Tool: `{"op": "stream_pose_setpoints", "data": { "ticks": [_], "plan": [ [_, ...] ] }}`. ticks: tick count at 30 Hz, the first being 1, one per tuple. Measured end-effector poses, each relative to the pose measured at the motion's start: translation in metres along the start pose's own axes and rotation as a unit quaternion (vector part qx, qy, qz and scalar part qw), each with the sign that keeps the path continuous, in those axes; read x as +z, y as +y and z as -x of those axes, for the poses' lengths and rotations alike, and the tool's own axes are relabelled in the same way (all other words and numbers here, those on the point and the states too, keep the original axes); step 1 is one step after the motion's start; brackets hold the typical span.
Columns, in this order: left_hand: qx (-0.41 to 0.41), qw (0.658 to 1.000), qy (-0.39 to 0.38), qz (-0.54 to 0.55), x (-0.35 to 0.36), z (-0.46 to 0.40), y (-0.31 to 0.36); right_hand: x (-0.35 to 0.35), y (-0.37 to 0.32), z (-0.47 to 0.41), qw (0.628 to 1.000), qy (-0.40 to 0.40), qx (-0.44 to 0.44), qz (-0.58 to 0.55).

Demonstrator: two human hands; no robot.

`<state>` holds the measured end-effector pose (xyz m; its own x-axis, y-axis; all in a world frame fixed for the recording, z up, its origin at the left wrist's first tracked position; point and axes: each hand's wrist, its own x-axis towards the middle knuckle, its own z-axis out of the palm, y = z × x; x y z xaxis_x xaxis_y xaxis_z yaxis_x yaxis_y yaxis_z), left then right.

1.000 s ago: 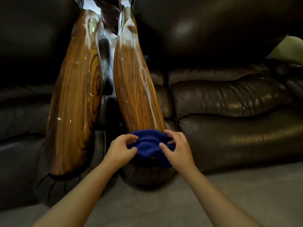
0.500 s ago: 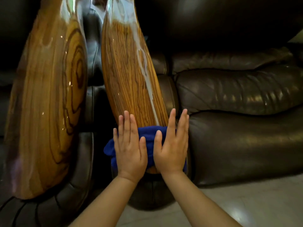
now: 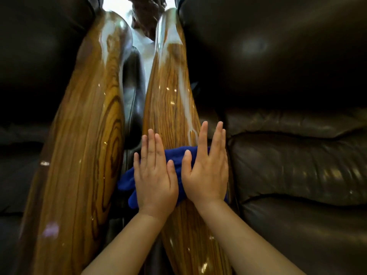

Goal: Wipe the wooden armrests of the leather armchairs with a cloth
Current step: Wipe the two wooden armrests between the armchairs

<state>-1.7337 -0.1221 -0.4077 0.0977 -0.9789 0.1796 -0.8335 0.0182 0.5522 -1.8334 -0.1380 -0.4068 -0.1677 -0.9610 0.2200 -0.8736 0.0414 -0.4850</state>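
Observation:
A blue cloth (image 3: 175, 153) lies across the glossy wooden armrest (image 3: 170, 100) that runs up the middle of the view. My left hand (image 3: 155, 175) and my right hand (image 3: 206, 169) lie flat on the cloth side by side, fingers stretched out and pointing up the armrest. Both palms press the cloth onto the wood, and part of it bulges out at the left of my left hand. A second wooden armrest (image 3: 87, 135) with ring-shaped grain runs parallel on the left, untouched.
A dark brown leather armchair (image 3: 297, 165) fills the right side, its seat cushions beside my right hand. Another dark leather armchair (image 3: 29, 76) fills the left. A narrow leather-lined gap (image 3: 133, 100) separates the two armrests. Bright reflections streak the far ends of the wood.
My hands went from bunching the cloth at the armrest's near end to lying flat on it. The cloth has slid up the armrest, and wood now shows below my wrists.

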Motion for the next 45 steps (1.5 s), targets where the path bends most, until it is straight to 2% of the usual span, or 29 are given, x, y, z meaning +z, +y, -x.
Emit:
{"op": "stream_pose_setpoints", "data": {
  "ticks": [11,17,20,23,26,37,40,42,45],
  "plan": [
    [0.021,0.999,-0.034,-0.022,-0.009,-0.118,-0.002,0.01,-0.032,-0.11,1.0,-0.028,-0.002,-0.008],
    [-0.026,0.998,-0.059,-0.011,-0.014,-0.204,0.006,0.015,-0.059,-0.191,0.997,-0.065,0.043,0.008],
    [0.026,0.998,-0.046,0.033,-0.031,-0.189,0.002,-0.002,-0.054,-0.18,0.999,-0.035,-0.006,-0.001],
    [0.089,0.982,-0.146,0.077,-0.039,-0.16,-0.02,-0.005,-0.037,-0.15,0.989,-0.114,-0.07,-0.069],
    [0.099,0.968,-0.22,0.066,-0.035,-0.166,-0.028,0.007,-0.031,-0.153,0.977,-0.181,-0.066,-0.093],
    [0.069,0.973,-0.205,0.083,-0.018,-0.263,-0.016,0.029,-0.046,-0.247,0.978,-0.177,-0.067,-0.084],
    [0.03,0.966,-0.245,0.07,-0.02,-0.299,-0.008,0.024,-0.054,-0.284,0.97,-0.225,-0.048,-0.082],
    [0.0,0.962,-0.255,0.102,-0.031,-0.312,-0.003,0.01,-0.059,-0.3,0.967,-0.232,-0.029,-0.104],
    [-0.039,0.973,-0.163,0.156,-0.048,-0.314,-0.005,-0.014,-0.056,-0.311,0.98,-0.154,-0.036,-0.119]
  ]
}}
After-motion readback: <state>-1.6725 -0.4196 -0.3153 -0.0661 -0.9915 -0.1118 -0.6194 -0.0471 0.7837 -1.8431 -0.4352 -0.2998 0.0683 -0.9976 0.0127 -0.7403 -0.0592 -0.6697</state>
